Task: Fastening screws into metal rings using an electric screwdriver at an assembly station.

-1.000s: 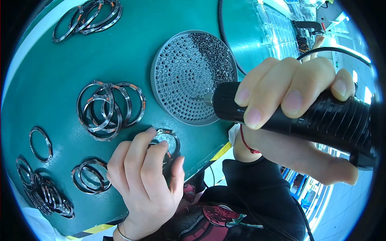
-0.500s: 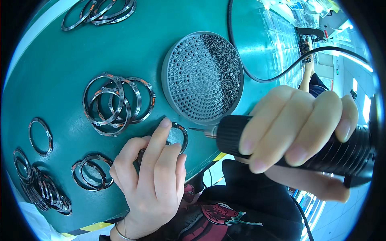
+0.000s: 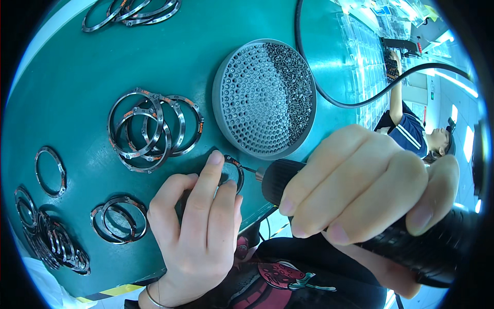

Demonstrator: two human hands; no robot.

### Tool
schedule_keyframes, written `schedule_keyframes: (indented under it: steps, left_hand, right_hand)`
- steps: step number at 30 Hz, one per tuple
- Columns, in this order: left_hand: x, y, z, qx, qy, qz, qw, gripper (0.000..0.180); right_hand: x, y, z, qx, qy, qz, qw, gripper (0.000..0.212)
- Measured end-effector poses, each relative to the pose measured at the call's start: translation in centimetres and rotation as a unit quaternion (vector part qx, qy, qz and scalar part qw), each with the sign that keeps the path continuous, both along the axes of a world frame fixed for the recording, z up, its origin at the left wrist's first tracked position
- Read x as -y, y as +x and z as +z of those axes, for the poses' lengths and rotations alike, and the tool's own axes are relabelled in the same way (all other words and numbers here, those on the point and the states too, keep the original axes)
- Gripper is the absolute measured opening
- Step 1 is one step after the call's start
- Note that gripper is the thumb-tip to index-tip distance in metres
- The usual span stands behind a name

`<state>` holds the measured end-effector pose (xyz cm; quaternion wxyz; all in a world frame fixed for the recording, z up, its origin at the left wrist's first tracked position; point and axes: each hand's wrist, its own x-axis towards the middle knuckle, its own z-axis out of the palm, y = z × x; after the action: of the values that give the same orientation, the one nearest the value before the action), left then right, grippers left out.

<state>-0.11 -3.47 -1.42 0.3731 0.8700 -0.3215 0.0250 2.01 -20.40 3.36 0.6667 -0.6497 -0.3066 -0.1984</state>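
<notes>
Flat over a dark metal ring [image 3: 240, 177] on the table lies my left hand [image 3: 198, 221], its fingers holding the ring down; part of the ring is hidden under them. My right hand [image 3: 355, 190] is wrapped round a black electric screwdriver [image 3: 280, 180]. The thin bit [image 3: 249, 169] points left and meets the ring's outer edge, or nearly so; exact contact is too small to tell. Behind the ring stands a round grey tray [image 3: 252, 98] with rows of holes, dark tiny screws [image 3: 296, 87] heaped along its right side.
Overlapping rings [image 3: 136, 152] lie left of the tray, with more rings [image 3: 118, 221] nearer me. At the far left is a ring stack [image 3: 56, 242]. A black cable [image 3: 360, 103] curves past the tray. Another person [image 3: 409, 131] works at the right. Striped tape [image 3: 116, 292] marks the near table edge.
My right hand has brought the screwdriver left and slightly down, so its bit is now at the ring. My left hand stays on the ring. The other person shows more fully.
</notes>
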Motion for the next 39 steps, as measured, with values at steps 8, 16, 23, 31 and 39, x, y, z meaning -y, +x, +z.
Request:
schedule_keyframes:
  steps: [8,16,23,31,39]
  left_hand:
    - [-0.4,0.0,-0.7,-0.009,0.001,-0.007,1.0,0.022]
    - [0.0,-0.2,-0.6,0.036,0.013,-0.014,0.999,0.016]
    - [-0.2,-0.2,-0.7,0.044,0.02,0.007,0.999,0.013]
    - [0.2,-0.1,-0.6,0.038,0.009,-0.01,0.999,0.012]
    - [0.0,-0.1,-0.9,0.036,0.0,-0.019,0.999,0.017]
  right_hand:
    - [0.3,0.7,-1.3,-0.021,0.021,0.016,0.999,0.067]
    - [5.4,0.2,0.6,-0.035,-0.033,-0.03,0.998,0.086]
    - [6.2,1.0,0.2,-0.023,-0.096,0.019,0.995,0.09]
    - [5.7,0.8,0.6,-0.02,-0.089,-0.001,0.996,0.086]
    - [2.7,0.6,-0.7,0.039,0.05,0.033,0.997,0.072]
